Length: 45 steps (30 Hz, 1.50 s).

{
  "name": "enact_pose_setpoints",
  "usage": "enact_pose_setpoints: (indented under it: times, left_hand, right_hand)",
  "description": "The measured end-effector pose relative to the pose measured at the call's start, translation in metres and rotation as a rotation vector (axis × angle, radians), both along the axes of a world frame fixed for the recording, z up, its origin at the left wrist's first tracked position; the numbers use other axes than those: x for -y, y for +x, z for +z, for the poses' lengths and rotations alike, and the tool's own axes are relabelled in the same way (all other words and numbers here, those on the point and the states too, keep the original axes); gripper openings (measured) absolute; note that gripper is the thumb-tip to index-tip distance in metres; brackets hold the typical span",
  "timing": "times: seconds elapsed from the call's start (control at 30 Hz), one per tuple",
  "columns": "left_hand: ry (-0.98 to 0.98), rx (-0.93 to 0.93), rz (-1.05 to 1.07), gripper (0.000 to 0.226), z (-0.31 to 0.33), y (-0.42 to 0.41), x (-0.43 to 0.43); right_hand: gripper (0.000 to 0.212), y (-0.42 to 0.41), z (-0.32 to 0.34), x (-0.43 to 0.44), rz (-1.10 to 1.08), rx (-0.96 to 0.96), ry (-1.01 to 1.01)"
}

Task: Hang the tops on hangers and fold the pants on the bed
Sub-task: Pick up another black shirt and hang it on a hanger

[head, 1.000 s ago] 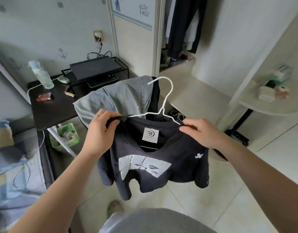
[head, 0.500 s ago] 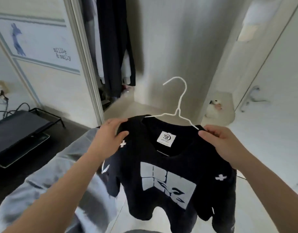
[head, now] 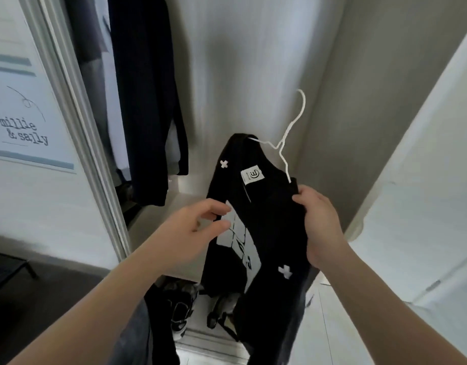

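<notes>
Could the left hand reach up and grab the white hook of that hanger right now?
Probably yes: the left hand is free, and the hook sticks up in open air above the black top, nothing between them.

Soft, even daylight, seemingly from the right, leaves the pale wall (head: 253, 64) bright and the hanging clothes (head: 144, 101) in deep shadow. The left hand (head: 198, 227) is smeared by motion blur, and straight edges bow toward the frame's borders.

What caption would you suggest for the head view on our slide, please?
The right hand grips a black T-shirt on a white hanger before the wardrobe; left hand open by its print.
</notes>
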<state>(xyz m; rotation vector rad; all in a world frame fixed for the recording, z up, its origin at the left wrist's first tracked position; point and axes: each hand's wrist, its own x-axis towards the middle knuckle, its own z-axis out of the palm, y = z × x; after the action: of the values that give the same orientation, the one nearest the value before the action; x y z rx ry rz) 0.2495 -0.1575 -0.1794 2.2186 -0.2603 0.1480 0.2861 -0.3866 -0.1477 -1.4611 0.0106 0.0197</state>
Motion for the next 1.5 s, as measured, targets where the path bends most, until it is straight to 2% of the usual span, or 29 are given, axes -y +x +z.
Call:
enact_pose_setpoints:
  times: [0.1,0.27,0.33,0.47,0.63,0.73,0.87,1.0,1.2,1.37,1.5]
  left_hand:
    - [-0.034,0.018,-0.030,0.032,0.011,0.024,-0.012]
    - [0.000,0.091,0.024,0.037,0.026,0.067,-0.028]
    - [-0.019,0.115,0.045,0.034,0.035,0.084,-0.034]
    - [-0.008,0.203,0.091,0.026,0.060,0.120,-0.050]
    - [0.096,0.336,0.211,0.023,0.110,0.170,-0.075]
    - [0.150,0.416,0.232,0.025,0.152,0.191,-0.084]
    - [0.107,0.521,0.272,0.035,0.209,0.215,-0.095]
    - [0.211,0.662,0.387,0.035,0.265,0.239,-0.105]
    - [0.517,0.802,0.683,0.037,0.339,0.268,-0.119]
    - [0.710,0.770,0.810,0.034,0.385,0.278,-0.112]
    - [0.770,0.711,0.845,0.026,0.423,0.289,-0.114]
  right_hand:
    - [0.022,0.037,0.006,-0.039,-0.004,0.063,0.050]
    - [0.015,0.108,0.023,-0.098,0.122,0.224,0.101]
    - [0.008,0.135,0.035,-0.120,0.137,0.276,0.100]
    - [0.012,0.185,0.069,-0.151,0.169,0.418,0.027]
    - [0.032,0.237,0.132,-0.179,0.179,0.628,-0.065]
    - [0.029,0.258,0.179,-0.192,0.179,0.745,-0.086]
    - [0.017,0.286,0.238,-0.207,0.173,0.876,-0.123]
    - [0.020,0.309,0.296,-0.218,0.148,0.994,-0.153]
    - [0.022,0.339,0.383,-0.241,0.131,1.075,-0.219]
    - [0.017,0.363,0.437,-0.259,0.144,1.026,-0.253]
    - [0.018,0.380,0.473,-0.266,0.149,0.933,-0.297]
